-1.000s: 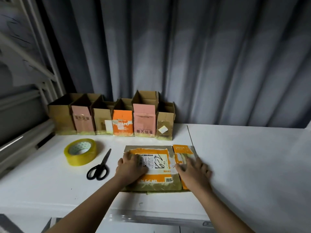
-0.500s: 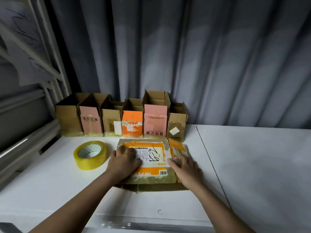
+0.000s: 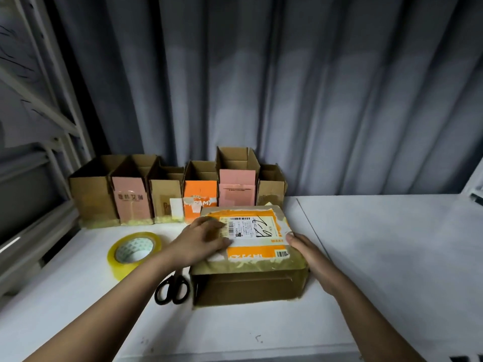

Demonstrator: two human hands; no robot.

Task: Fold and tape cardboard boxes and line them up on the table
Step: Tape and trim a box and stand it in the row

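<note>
Left hand [image 3: 202, 240]: palm down, fingers extended flat, pressing on the top face of the orange-labelled cardboard box [image 3: 248, 254]; nothing is grasped. Right hand [image 3: 309, 257]: laid along the box's right side, fingers fairly straight against the wall, steadying rather than clenching. Both forearms reach in from the near edge.

The box stands on the white table [image 3: 379, 257], centre, its brown open side facing the camera, just in front of the row.

Count: six open-topped boxes [image 3: 177, 194] lined up touching one another against the grey curtain [image 3: 287, 87]; one roll of yellow tape [image 3: 134, 253] left of the box; one pair of black-handled scissors [image 3: 172, 288], partly hidden under the left forearm.
</note>
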